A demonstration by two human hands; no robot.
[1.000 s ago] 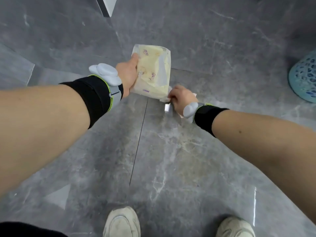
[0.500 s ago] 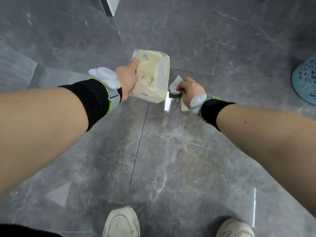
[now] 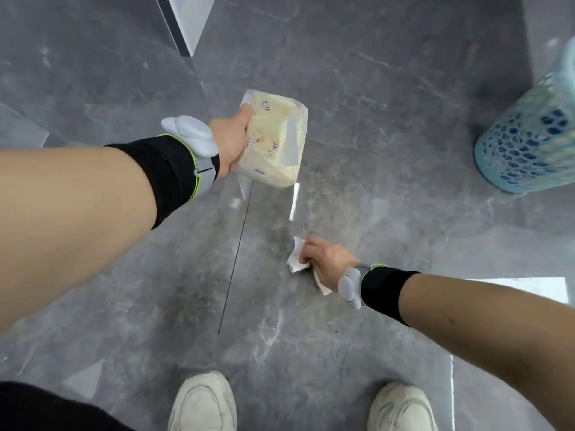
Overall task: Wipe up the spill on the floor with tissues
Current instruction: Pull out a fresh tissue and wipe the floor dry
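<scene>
My left hand (image 3: 231, 141) grips a pale yellow plastic pack of tissues (image 3: 275, 141) held up above the grey marble floor (image 3: 357, 88). My right hand (image 3: 328, 262) is lower and nearer to me, closed on a crumpled white tissue (image 3: 295, 259) that sticks out from the fingers and under the palm. The hand with the tissue is down close to the floor; I cannot tell whether the tissue touches it. A faint wet sheen shows on the tile just beyond the tissue, around a bright reflection streak (image 3: 294, 200).
A light blue perforated basket (image 3: 529, 150) stands at the right edge. My two white shoes (image 3: 202, 402) (image 3: 401, 409) are at the bottom. A dark tile joint (image 3: 236, 256) runs between my arms. A white panel edge (image 3: 189, 20) shows at the top.
My right hand has drawn the tissue out of the pack and dropped down and toward me, near the floor. The left hand still holds the pack up.
</scene>
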